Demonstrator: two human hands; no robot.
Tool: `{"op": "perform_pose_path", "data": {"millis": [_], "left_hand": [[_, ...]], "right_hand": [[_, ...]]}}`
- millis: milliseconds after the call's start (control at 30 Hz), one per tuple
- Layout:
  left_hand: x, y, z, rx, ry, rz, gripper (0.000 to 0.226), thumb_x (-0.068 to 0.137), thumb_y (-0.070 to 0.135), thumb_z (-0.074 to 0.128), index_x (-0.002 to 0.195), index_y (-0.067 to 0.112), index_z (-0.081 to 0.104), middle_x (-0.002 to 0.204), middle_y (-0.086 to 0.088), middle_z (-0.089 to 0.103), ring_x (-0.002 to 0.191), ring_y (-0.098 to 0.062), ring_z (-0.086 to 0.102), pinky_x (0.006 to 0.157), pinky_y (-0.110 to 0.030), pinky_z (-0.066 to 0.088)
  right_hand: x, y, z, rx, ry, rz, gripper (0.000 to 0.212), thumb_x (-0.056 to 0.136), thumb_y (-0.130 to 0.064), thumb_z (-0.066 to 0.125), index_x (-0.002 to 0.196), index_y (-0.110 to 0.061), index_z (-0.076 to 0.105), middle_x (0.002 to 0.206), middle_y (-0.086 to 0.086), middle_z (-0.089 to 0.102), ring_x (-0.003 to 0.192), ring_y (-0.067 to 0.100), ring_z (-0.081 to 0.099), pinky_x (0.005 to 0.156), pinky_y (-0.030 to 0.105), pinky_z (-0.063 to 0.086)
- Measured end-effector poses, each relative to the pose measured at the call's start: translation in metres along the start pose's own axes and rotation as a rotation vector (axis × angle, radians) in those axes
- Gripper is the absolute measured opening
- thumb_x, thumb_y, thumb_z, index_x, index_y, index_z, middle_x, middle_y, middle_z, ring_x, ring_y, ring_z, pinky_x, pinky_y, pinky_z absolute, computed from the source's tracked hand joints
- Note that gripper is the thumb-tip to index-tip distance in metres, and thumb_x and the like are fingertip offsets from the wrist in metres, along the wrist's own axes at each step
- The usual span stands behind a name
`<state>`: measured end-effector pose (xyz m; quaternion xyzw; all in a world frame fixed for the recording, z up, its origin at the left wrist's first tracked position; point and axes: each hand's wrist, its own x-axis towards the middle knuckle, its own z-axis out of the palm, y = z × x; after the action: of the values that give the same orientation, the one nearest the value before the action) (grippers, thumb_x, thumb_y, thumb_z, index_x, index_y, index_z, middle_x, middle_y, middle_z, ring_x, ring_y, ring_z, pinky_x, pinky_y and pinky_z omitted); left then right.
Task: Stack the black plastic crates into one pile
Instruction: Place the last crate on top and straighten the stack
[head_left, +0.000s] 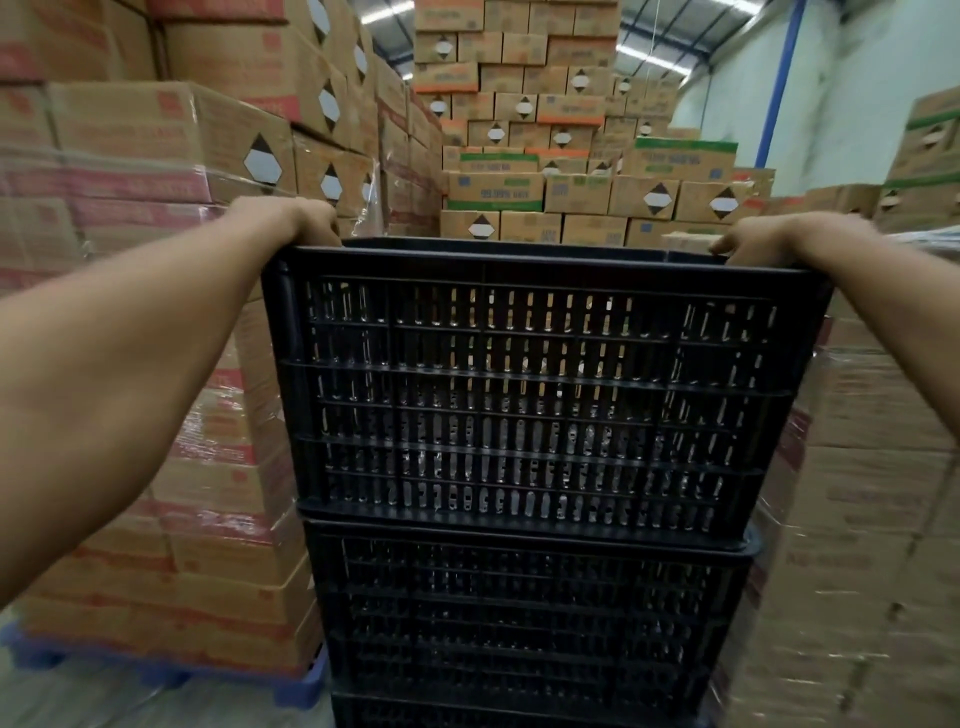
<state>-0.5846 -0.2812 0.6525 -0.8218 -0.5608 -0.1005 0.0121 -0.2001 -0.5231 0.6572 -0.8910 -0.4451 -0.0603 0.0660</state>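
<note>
A black slotted plastic crate (540, 395) fills the middle of the head view. It sits on top of a second black crate (530, 613), and the rim of a third crate (519, 714) shows at the bottom edge. My left hand (306, 221) grips the top crate's rim at its far left corner. At the far right corner of the same rim, my right hand (753, 241) holds on. Both arms reach forward along the crate's sides. The crate's inside is hidden.
Shrink-wrapped cardboard boxes (171, 322) stand on a blue pallet (171, 670) close on the left. More wrapped boxes (872, 519) press in on the right. Tall box stacks (519, 130) rise behind the pile. The pale floor (78, 696) shows at lower left.
</note>
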Motion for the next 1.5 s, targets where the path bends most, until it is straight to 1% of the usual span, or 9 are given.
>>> {"op": "perform_pose_path", "data": {"millis": [67, 300, 467, 633, 733, 867, 1200, 1367, 1500], "left_hand": [[-0.003, 0.004, 0.0, -0.01, 0.028, 0.0, 0.052, 0.089, 0.031, 0.064, 0.134, 0.007, 0.05, 0.136, -0.019, 0.054, 0.123, -0.035, 0.054, 0.104, -0.05, 0.045], [-0.012, 0.009, -0.005, -0.074, 0.038, 0.009, 0.049, 0.09, 0.018, 0.064, 0.136, 0.005, 0.052, 0.137, -0.02, 0.053, 0.125, -0.036, 0.053, 0.104, -0.048, 0.045], [-0.01, 0.013, -0.008, -0.127, 0.022, 0.047, 0.05, 0.089, 0.011, 0.065, 0.137, 0.001, 0.052, 0.138, -0.021, 0.053, 0.124, -0.037, 0.055, 0.101, -0.046, 0.046], [-0.01, 0.011, -0.007, -0.11, 0.016, 0.044, 0.053, 0.085, 0.009, 0.068, 0.135, 0.001, 0.053, 0.135, -0.021, 0.055, 0.121, -0.039, 0.057, 0.103, -0.052, 0.047], [-0.01, 0.012, -0.008, -0.119, 0.024, 0.068, 0.047, 0.087, 0.005, 0.064, 0.132, 0.0, 0.055, 0.134, -0.021, 0.056, 0.121, -0.038, 0.056, 0.098, -0.045, 0.048], [-0.006, 0.01, -0.007, -0.144, 0.036, 0.077, 0.045, 0.088, 0.004, 0.062, 0.133, 0.003, 0.054, 0.135, -0.019, 0.054, 0.123, -0.037, 0.054, 0.097, -0.045, 0.046], [-0.008, 0.019, 0.0, -0.152, 0.053, 0.057, 0.047, 0.087, 0.004, 0.063, 0.133, 0.002, 0.053, 0.134, -0.02, 0.054, 0.123, -0.037, 0.054, 0.09, -0.04, 0.044], [-0.013, 0.017, -0.001, -0.13, 0.031, 0.045, 0.049, 0.088, 0.003, 0.062, 0.136, 0.003, 0.051, 0.137, -0.018, 0.052, 0.123, -0.036, 0.054, 0.082, -0.037, 0.044], [-0.012, 0.009, -0.004, -0.115, -0.004, 0.023, 0.051, 0.086, 0.003, 0.065, 0.135, 0.007, 0.052, 0.136, -0.017, 0.051, 0.119, -0.037, 0.055, 0.089, -0.044, 0.05]], "right_hand": [[-0.006, -0.004, -0.001, 0.026, -0.077, 0.033, 0.053, 0.091, -0.015, 0.062, 0.141, -0.008, 0.048, 0.136, 0.017, 0.054, 0.122, 0.034, 0.054, 0.101, 0.042, 0.043], [0.004, 0.0, -0.009, 0.049, -0.071, 0.031, 0.054, 0.087, -0.01, 0.065, 0.139, -0.012, 0.051, 0.13, 0.016, 0.055, 0.117, 0.033, 0.056, 0.092, 0.043, 0.045], [0.005, 0.005, -0.011, 0.081, -0.088, 0.017, 0.049, 0.088, -0.009, 0.065, 0.136, -0.009, 0.053, 0.118, 0.016, 0.058, 0.106, 0.032, 0.059, 0.086, 0.043, 0.048], [0.007, 0.003, -0.012, 0.103, -0.099, 0.02, 0.049, 0.089, -0.007, 0.063, 0.136, -0.009, 0.052, 0.12, 0.018, 0.058, 0.11, 0.034, 0.057, 0.094, 0.047, 0.046], [0.008, 0.002, -0.009, 0.117, -0.113, 0.027, 0.049, 0.088, -0.007, 0.064, 0.135, -0.008, 0.053, 0.115, 0.017, 0.059, 0.105, 0.033, 0.059, 0.093, 0.048, 0.047], [0.011, 0.0, -0.007, 0.11, -0.05, 0.014, 0.049, 0.089, -0.006, 0.063, 0.136, -0.004, 0.051, 0.126, 0.021, 0.056, 0.116, 0.037, 0.055, 0.096, 0.046, 0.043], [0.01, 0.006, -0.016, 0.071, -0.041, -0.003, 0.05, 0.088, -0.008, 0.064, 0.137, -0.007, 0.053, 0.127, 0.019, 0.054, 0.118, 0.035, 0.053, 0.103, 0.049, 0.043], [0.007, 0.006, -0.014, 0.08, -0.008, 0.007, 0.051, 0.088, -0.007, 0.061, 0.138, -0.011, 0.052, 0.129, 0.019, 0.054, 0.119, 0.035, 0.053, 0.102, 0.047, 0.043], [0.004, -0.003, -0.006, 0.082, -0.019, 0.022, 0.044, 0.088, -0.005, 0.061, 0.132, -0.008, 0.056, 0.12, 0.018, 0.059, 0.111, 0.033, 0.057, 0.095, 0.045, 0.045]]}}
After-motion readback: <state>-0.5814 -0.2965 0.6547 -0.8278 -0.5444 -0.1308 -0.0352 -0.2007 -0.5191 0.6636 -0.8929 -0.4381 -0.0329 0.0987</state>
